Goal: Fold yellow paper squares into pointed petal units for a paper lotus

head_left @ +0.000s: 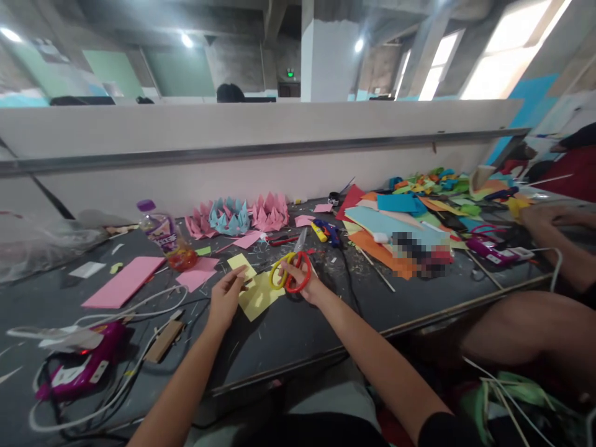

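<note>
My right hand (305,282) is closed around scissors (298,287) with one yellow and one red handle loop. Their blades point away from me, toward the back of the table. To the left, my left hand (226,298) has its thumb and fingers drawn together at a small piece of yellow paper (239,262), seemingly pinching it; the fingertips partly hide the contact. Between and below both hands, a larger yellow sheet (255,304) lies flat on the dark table (279,344).
Folded pink and blue paper crowns (229,217) stand behind, near a bottle (165,239). Pink sheets (125,282) and a purple power strip (88,366) with cables lie left. A blue glue gun (331,233) and coloured paper (386,223) lie right, near another person's arm (559,233).
</note>
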The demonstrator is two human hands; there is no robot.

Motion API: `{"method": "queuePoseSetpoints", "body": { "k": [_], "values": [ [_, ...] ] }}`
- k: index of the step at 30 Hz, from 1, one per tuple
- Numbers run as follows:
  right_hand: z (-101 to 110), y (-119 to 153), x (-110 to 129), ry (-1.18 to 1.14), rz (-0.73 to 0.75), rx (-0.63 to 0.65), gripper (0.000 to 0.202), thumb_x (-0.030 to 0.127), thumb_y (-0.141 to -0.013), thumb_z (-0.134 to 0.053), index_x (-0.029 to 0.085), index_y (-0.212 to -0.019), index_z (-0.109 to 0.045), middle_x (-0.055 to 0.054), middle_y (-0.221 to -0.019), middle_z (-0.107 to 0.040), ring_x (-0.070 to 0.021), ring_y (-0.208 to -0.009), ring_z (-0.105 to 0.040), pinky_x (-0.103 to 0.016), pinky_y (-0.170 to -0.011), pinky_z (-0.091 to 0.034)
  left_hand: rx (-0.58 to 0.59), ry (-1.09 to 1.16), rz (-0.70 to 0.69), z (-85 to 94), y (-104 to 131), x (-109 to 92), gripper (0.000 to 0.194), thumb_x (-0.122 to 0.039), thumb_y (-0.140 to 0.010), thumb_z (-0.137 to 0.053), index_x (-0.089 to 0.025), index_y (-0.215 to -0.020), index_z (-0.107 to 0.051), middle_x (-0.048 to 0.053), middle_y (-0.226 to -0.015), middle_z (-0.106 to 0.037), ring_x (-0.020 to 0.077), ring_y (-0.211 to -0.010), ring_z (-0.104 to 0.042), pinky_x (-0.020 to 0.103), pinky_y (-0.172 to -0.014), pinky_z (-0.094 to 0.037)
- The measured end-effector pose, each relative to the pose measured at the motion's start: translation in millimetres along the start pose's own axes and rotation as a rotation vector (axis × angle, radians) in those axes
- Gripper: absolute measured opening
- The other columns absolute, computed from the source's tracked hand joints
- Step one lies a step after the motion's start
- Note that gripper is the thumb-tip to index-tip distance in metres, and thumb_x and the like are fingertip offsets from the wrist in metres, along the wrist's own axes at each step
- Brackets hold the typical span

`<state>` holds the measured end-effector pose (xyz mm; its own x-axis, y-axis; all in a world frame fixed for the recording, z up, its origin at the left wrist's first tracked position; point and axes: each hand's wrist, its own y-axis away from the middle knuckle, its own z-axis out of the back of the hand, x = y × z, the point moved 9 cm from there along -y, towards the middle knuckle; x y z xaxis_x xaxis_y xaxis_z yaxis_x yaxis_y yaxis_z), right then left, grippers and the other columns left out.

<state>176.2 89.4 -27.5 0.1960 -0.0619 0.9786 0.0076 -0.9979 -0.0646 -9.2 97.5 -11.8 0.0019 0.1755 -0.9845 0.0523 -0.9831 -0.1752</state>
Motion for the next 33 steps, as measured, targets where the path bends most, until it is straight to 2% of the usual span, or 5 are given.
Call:
{"method": "queuePoseSetpoints", "body": {
  "k": [10, 18, 22, 27, 33],
  "values": [
    [39, 5, 29, 0.616, 0.168, -0.273, 0.034, 0.032, -0.07, -0.066, 0.022, -0.1, -0.053, -0.006, -0.091, -0.064, -0.0238, -0.088, -0.06, -0.037, -0.082, -0.044, 0.036, -0.004, -0.049, -4.0, 2, -2, 0.03, -0.039, -0.061, -0.069, -0.016, -0.073, -0.055, -0.002, -0.064, -0.057, 0.0164, -0.068, -0.063, 0.024, -0.059, -0.049],
    [37, 8, 14, 0.982, 0.076, -0.252, 0.04, 0.026, -0.065, -0.072, 0.017, -0.1, -0.055, -0.01, -0.087, -0.065, -0.0269, -0.085, -0.061, -0.036, -0.075, -0.043, 0.033, -0.022, -0.107, -5.7, 6, -8, 0.029, -0.03, -0.066, -0.063, -0.021, -0.077, -0.038, -0.009, -0.058, -0.048, 0.0139, -0.061, -0.063, 0.02, -0.053, -0.045],
    [32, 8, 11, 0.989, 0.141, -0.213, 0.034, 0.026, -0.059, -0.077, 0.018, -0.087, -0.059, -0.007, -0.092, -0.062, -0.0226, -0.086, -0.058, -0.033, -0.076, -0.042, 0.078, -0.079, -0.15, -9.9, 11, -13, 0.021, -0.03, -0.069, -0.06, -0.018, -0.081, -0.047, -0.001, -0.067, -0.062, 0.016, -0.065, -0.064, 0.023, -0.055, -0.046],
    [34, 8, 15, 0.86, 0.224, -0.233, 0.017, 0.03, -0.067, -0.07, 0.018, -0.075, -0.061, -0.004, -0.078, -0.06, -0.0187, -0.074, -0.056, -0.031, -0.07, -0.043, 0.105, -0.166, -0.274, -11.2, 18, -25, 0.007, -0.023, -0.068, -0.055, -0.016, -0.068, -0.059, 0.01, -0.106, -0.065, 0.0225, -0.099, -0.06, 0.032, -0.078, -0.047],
    [17, 33, 72, 0.563, 0.448, -0.279, 0.028, 0.044, -0.083, -0.046, 0.02, -0.081, -0.059, -0.003, -0.075, -0.061, -0.0171, -0.073, -0.056, -0.031, -0.07, -0.045, 0.152, -0.269, -0.497, -18.6, 30, -43, 0.016, -0.015, -0.071, -0.048, -0.016, -0.071, -0.064, 0.011, -0.108, -0.065, 0.0192, -0.093, -0.061, 0.03, -0.072, -0.049]
  ]
}}
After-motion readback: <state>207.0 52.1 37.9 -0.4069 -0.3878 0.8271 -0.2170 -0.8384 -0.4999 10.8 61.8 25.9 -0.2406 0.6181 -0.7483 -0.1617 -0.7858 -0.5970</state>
